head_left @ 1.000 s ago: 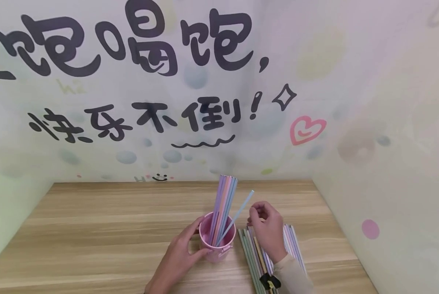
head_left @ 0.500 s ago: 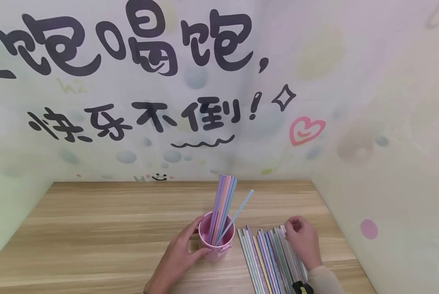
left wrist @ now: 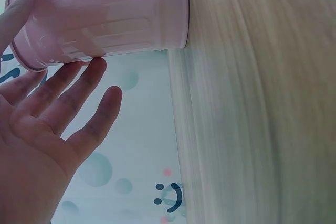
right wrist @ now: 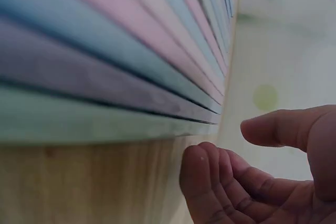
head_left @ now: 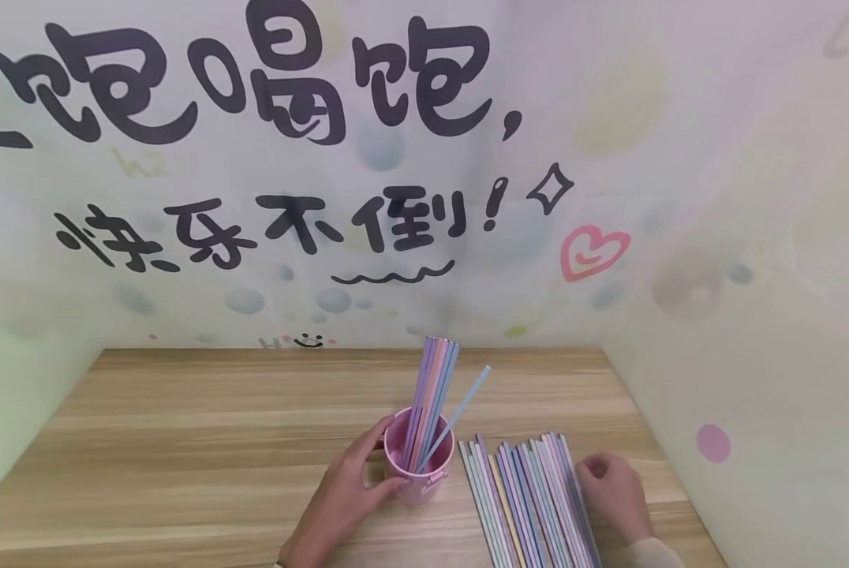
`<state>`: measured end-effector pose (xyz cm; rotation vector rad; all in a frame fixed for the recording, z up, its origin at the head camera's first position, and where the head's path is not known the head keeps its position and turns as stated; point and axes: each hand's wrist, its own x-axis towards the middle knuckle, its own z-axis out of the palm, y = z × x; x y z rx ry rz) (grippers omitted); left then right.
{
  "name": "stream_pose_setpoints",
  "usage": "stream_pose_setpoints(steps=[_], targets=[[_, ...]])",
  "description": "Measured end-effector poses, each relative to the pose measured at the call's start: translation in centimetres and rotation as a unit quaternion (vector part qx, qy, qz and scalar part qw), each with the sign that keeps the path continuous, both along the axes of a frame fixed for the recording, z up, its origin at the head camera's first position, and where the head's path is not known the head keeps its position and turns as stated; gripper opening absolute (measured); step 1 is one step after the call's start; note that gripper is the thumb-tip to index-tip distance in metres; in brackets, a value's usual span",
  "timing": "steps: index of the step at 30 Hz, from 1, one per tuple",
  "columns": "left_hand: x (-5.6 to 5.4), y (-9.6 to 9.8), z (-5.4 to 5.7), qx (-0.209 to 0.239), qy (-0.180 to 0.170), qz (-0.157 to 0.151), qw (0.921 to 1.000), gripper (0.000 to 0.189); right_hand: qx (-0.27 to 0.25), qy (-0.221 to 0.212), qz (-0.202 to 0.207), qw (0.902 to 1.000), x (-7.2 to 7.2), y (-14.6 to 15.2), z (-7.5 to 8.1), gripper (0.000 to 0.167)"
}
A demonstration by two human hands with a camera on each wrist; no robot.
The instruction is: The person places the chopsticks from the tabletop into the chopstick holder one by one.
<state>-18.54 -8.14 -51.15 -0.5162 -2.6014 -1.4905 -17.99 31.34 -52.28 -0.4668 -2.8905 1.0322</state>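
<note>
My left hand [head_left: 346, 481] grips the side of a small pink bucket [head_left: 419, 491], thumb at the near rim and fingers on the far side. In the left wrist view the fingers touch the bucket's wall [left wrist: 105, 14]. A bunch of slim pastel sticks [head_left: 431, 394], purple, pink and blue, stands in the bucket. One light blue stick [head_left: 467, 402] leans apart to the right. Beside the right end of a row of similar sticks [head_left: 531, 497] is my right hand [head_left: 616, 493]. In the right wrist view its thumb and loosely bent fingers are apart, holding nothing, near the row's green outermost stick [right wrist: 105, 121].
The wooden tabletop [head_left: 218, 442] extends left of the bucket. A printed white wall [head_left: 368, 315] with dark lettering rises behind, and another wall [head_left: 765, 355] closes off the right side.
My right hand has moved right and nearer, from above the row of sticks to beside its right end, uncovering the row. The left hand and bucket stay put.
</note>
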Motion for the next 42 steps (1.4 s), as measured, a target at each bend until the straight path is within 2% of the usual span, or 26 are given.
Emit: stream_pose_setpoints(steps=[5, 11, 18, 22, 29, 34, 42], targets=[[0.0, 0.0, 0.0, -0.001, -0.011, 0.004, 0.9999, 0.088, -0.003, -0.027, 0.017, 0.9995, 0.0, -0.2, -0.1, 0.025], [0.0, 0.0, -0.1, 0.004, -0.003, 0.001, 1.0, 0.088, 0.018, -0.027, 0.031, 0.999, -0.2, -0.5, -0.2, 0.018], [-0.1, 0.0, 0.0, 0.005, -0.007, -0.004, 1.0, 0.088, 0.017, -0.035, 0.037, 0.9986, -0.4, -0.3, -0.3, 0.013], [-0.1, 0.0, -0.1, 0.006, -0.007, -0.006, 0.9999, 0.09, 0.022, -0.045, 0.037, 0.9981, -0.5, -0.3, -0.3, 0.013], [-0.1, 0.0, -0.1, 0.01, -0.007, -0.007, 0.9999, 0.089, 0.06, -0.062, 0.027, 0.9959, -0.6, -0.5, 0.1, 0.016], [0.0, 0.0, -0.1, 0.001, -0.014, -0.006, 0.9999, 0.089, 0.072, -0.059, 0.032, 0.9952, -0.4, -0.4, 0.3, 0.018], [0.0, 0.0, -0.1, -0.004, -0.015, -0.004, 0.9999, 0.09, 0.055, -0.049, 0.034, 0.9967, -0.2, 0.2, 1.7, 0.022]])
